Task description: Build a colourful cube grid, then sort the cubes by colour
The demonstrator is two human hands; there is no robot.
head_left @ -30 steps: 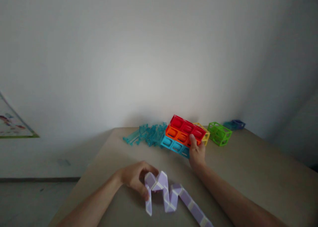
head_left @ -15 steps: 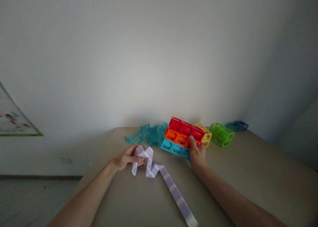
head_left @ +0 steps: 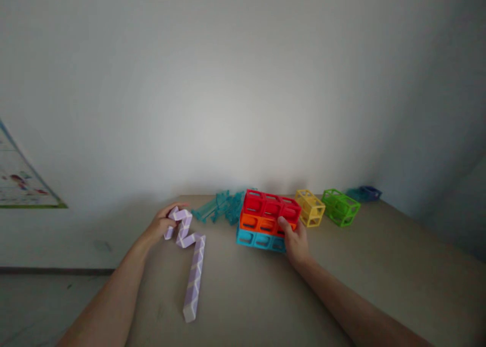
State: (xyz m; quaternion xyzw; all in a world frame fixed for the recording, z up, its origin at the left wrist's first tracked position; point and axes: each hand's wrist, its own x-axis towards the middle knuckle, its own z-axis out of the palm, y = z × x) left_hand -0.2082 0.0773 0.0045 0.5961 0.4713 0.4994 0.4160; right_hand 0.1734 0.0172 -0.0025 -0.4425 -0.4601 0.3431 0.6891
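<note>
My left hand (head_left: 162,224) is closed around the zigzag end of a purple and white snake puzzle (head_left: 195,271). The puzzle's long straight part points toward me over the table's left side. My right hand (head_left: 296,241) grips the right end of a block of open-frame plastic cubes (head_left: 266,223), thumb on the front. Its rows are red on top, orange in the middle and light blue at the bottom. Behind this block lie teal transparent plastic pieces (head_left: 222,205), partly hidden by it. My right fingers are mostly hidden behind the block.
A yellow frame block (head_left: 310,209) and a green frame block (head_left: 340,208) stand right of my right hand, near the wall. Farther right are dark blue pieces (head_left: 369,192). The beige table (head_left: 243,296) meets the wall at the back. A poster (head_left: 26,180) hangs at the left.
My left hand has moved left with the snake puzzle, whose straight part has swung left. My right hand has brought the cube block slightly left and lower, showing more of the yellow block.
</note>
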